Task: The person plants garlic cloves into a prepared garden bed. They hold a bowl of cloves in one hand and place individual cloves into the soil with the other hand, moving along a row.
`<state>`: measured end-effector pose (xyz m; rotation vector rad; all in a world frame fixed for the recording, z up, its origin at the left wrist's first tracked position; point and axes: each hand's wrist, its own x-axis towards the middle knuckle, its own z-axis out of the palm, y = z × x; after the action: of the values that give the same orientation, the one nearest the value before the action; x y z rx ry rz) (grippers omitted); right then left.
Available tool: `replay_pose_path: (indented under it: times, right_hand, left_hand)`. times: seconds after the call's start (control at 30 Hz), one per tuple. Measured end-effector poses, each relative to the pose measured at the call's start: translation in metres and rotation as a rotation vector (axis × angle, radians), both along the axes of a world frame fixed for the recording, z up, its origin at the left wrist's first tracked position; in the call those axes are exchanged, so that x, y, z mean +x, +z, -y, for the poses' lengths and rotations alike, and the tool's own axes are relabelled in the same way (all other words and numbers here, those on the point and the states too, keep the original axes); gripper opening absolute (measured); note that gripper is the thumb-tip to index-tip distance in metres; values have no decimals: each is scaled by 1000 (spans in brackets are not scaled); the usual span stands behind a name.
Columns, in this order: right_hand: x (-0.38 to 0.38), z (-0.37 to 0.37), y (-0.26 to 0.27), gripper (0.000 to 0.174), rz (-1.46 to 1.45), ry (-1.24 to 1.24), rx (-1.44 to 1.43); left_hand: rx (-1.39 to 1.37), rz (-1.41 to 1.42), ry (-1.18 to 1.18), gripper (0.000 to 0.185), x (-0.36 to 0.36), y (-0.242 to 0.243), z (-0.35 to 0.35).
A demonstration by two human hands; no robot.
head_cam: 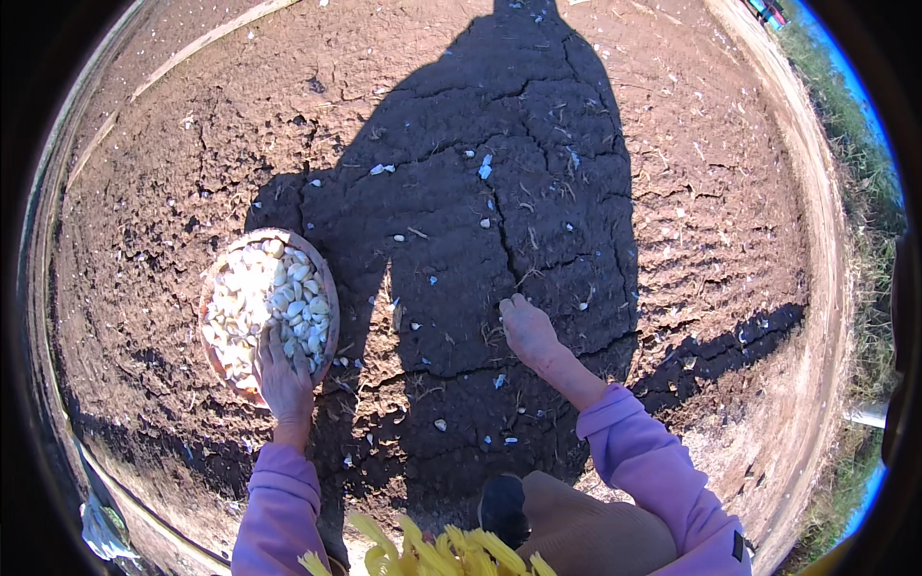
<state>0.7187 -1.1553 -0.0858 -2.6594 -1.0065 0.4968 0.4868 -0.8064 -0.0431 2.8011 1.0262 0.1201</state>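
Observation:
A round bowl (333, 281) full of peeled-apart garlic cloves (295, 288) sits on the soil to my left. My left hand (282, 378) reaches over its near rim, fingers spread and resting among the cloves; none is plainly gripped. Ahead and to the right, my right hand (531, 333) is at the cracked soil (461, 317), its fingers curled together with the tips down at the ground. Whether a clove is between them is hidden. Single cloves lie scattered about, one garlic clove (485, 223) beyond my right hand and another clove (440, 425) nearer me.
My shadow (497, 108) covers the middle ground. Cracks and dry plant bits mark the soil. My dark shoe (502, 507) and bent knee (598, 529) are close below, beside yellow fringe (461, 551). Grass (875, 288) borders the right side; a pale bag-like item (104, 529) lies lower left.

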Motion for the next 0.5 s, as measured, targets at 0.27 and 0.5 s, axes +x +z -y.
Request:
replay_pose_path:
  times: [0.27, 0.5]
  right_hand:
    - [59, -20, 23, 16, -69, -116, 141]
    - [128, -73, -8, 17, 168, -178, 201]
  left_hand:
    - [2, 4, -2, 60, 2, 6, 2]
    - [-53, 5, 30, 62, 5, 12, 4]
